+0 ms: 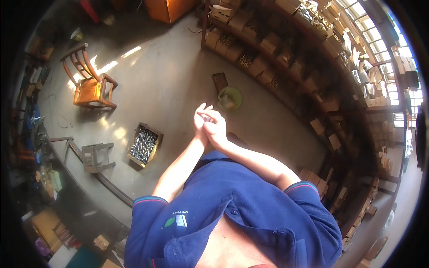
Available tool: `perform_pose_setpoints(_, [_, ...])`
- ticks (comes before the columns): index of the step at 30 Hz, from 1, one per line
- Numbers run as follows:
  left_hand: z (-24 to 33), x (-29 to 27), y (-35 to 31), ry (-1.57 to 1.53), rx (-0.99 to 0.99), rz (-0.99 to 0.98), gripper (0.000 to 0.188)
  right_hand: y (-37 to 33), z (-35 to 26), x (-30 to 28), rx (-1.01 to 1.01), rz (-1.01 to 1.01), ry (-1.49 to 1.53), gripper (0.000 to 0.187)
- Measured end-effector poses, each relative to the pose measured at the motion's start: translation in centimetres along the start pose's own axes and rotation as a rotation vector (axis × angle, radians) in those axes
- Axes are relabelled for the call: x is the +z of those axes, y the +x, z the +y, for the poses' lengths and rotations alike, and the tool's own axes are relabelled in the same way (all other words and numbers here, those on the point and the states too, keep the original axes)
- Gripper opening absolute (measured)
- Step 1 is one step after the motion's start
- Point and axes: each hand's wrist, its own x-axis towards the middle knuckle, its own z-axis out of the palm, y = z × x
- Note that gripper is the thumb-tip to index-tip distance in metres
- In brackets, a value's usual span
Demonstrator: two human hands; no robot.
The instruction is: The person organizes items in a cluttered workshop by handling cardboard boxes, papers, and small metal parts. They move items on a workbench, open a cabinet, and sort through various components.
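Observation:
Both hands are brought together in front of my body, above the floor. My left hand [199,121] is cupped, its fingertips pointing up and away from me. Against it presses my right hand [216,127], with its fingers curled over toward the left palm. Between them shows a small, pale, shiny thing [206,118], mostly covered by the fingers and too small to name. Beyond the hands, a green basin [237,94] stands on the floor with something pale in it, beside a dark reddish flat piece [220,82].
An open box [156,151] of small shiny metal parts sits on the floor at left, near a grey stool [92,157]. Farther off stands a wooden chair [87,91]. Racks of cardboard boxes [271,43] curve along the right. A cluttered bench [53,181] lines the left.

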Motion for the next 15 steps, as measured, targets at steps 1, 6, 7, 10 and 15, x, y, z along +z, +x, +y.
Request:
perform_pose_setpoints(1, [-0.2, -3.0, 2.4, -0.084, 0.04, -0.178, 0.018, 0.2, 0.5, 0.4, 0.056, -0.002, 0.058, 0.025])
perform_pose_setpoints(6, [-1.4, 0.2, 3.2, -0.02, 0.187, -0.001, 0.017, 5.7, 3.2, -1.8, 0.179, -0.091, 0.09, 0.011])
perform_pose_setpoints(7, [-1.5, 0.4, 3.9, 0.05, 0.223, 0.023, 0.021, 7.1, 1.7, -2.8, 0.436, -0.163, 0.25, 0.015])
perform_pose_setpoints(10, [-1.7, -1.3, 6.0, 0.306, 0.168, -0.007, 0.03, 10.5, 5.8, -6.4, 0.414, -0.173, 0.271, 0.019])
perform_pose_setpoints(15, [1.8, -6.7, 4.4, 0.482, 0.298, 0.225, 0.03, 14.8, 17.9, -14.4, 0.51, 0.084, 0.07, 0.021])
